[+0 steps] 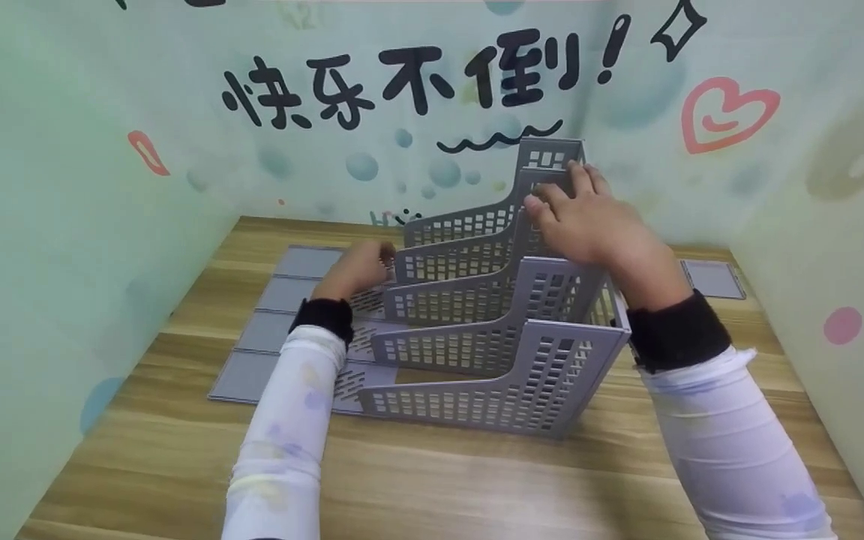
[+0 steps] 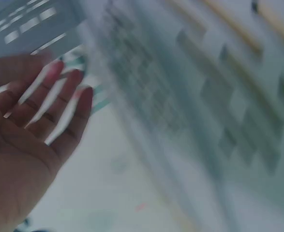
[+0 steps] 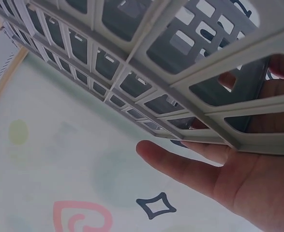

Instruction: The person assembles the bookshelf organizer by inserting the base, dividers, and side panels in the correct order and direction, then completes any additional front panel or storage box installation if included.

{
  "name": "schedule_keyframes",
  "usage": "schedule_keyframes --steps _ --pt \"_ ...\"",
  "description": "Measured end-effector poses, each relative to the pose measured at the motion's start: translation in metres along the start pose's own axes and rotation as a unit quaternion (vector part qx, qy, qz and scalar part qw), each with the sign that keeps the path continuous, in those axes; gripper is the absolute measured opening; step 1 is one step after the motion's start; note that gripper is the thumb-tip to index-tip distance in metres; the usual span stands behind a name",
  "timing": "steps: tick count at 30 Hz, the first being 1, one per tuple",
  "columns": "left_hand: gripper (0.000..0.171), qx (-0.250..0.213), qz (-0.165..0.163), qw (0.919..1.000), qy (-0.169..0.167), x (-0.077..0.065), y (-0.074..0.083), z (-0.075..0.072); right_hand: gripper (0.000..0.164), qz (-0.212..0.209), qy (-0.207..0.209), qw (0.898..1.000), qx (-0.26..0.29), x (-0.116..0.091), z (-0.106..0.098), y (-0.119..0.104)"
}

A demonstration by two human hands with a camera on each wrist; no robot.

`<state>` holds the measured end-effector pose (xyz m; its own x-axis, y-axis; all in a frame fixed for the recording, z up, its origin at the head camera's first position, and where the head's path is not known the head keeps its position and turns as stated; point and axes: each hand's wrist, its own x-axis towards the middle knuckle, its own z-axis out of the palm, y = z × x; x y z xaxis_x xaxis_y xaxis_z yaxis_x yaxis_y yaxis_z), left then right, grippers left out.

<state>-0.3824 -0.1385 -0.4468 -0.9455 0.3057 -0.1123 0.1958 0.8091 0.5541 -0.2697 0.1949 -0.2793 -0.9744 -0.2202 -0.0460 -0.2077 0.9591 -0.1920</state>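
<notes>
- Pale printed backdrop (image 1: 361, 165), with dark lettering and a pink heart (image 1: 732, 114), closes in a wood-grain table (image 1: 417, 480); on it we find the grey file rack (image 1: 526, 360), standing upright near the middle, its tall end towards our right.
- Our right hand (image 1: 597, 225) reaches over that tall end, fingers bent across the top edges and one stretched straight outside; it seems to hold the rack, though how firmly we cannot tell.
- Our left hand (image 1: 357, 270) is at the low ends of the dividers; its own wrist view shows the palm bare, fingers loosely curved and apart, with nothing held.
- We judge the rack light, thin-walled plastic, stiff along each divider yet likely to flex or rack sideways; smooth faces may slip a little, and the thin bars between holes could crack under a hard squeeze; best hold would be the tall back corners or low on two dividers together.
- Five dividers make four slots; beside them grey flat panels (image 1: 271, 330) lie on the table, their slotted part reaching into the nearest slot, where wood shows beyond the edge; the farther slots' floors are largely hidden from us.
- Over to the right, one small grey plate (image 1: 713, 279) lies flat.
</notes>
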Motion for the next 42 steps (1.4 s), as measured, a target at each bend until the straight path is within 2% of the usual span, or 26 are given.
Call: schedule_keyframes --steps 5,11,16,21,23,26,29,34,38,42 --pt "0.023 -0.041 0.0 0.9991 0.005 0.012 -0.009 0.017 0.072 -0.001 -0.001 1.0 0.003 0.0 0.002 -0.002" --pt "0.021 -0.051 0.003 0.9981 0.033 0.014 -0.011 0.017 0.075 0.004 0.003 1.0 -0.003 0.0 -0.003 -0.002" --pt "0.019 -0.028 0.006 0.9991 0.032 0.016 -0.006 0.015 0.074 0.002 0.009 1.0 -0.005 0.0 -0.005 0.0" --pt "0.015 0.015 0.005 0.9998 0.015 0.019 0.004 0.012 0.072 -0.003 0.007 1.0 -0.003 -0.002 -0.004 0.003" --pt "0.025 0.014 0.006 0.9999 0.001 0.022 0.008 0.009 0.072 -0.003 0.005 1.0 -0.001 -0.003 -0.004 0.003" --pt "0.045 -0.012 0.013 0.9997 -0.015 0.026 0.013 0.004 0.073 -0.001 0.001 1.0 0.002 -0.003 -0.004 0.002" --pt "0.066 -0.028 0.031 0.9983 -0.041 0.031 0.018 0.001 0.073 0.0 0.002 1.0 0.001 -0.003 -0.004 0.001" --pt "0.09 0.001 0.044 0.9978 -0.05 0.036 0.023 0.001 0.071 0.003 0.007 1.0 -0.001 -0.003 -0.002 0.002" --pt "0.092 0.031 0.048 0.9972 -0.048 0.038 0.022 0.006 0.071 0.003 0.008 1.0 0.002 -0.003 -0.001 0.003" --pt "0.088 0.026 0.044 0.9971 -0.056 0.037 0.02 0.008 0.071 0.003 0.01 1.0 0.003 -0.003 0.0 0.004"
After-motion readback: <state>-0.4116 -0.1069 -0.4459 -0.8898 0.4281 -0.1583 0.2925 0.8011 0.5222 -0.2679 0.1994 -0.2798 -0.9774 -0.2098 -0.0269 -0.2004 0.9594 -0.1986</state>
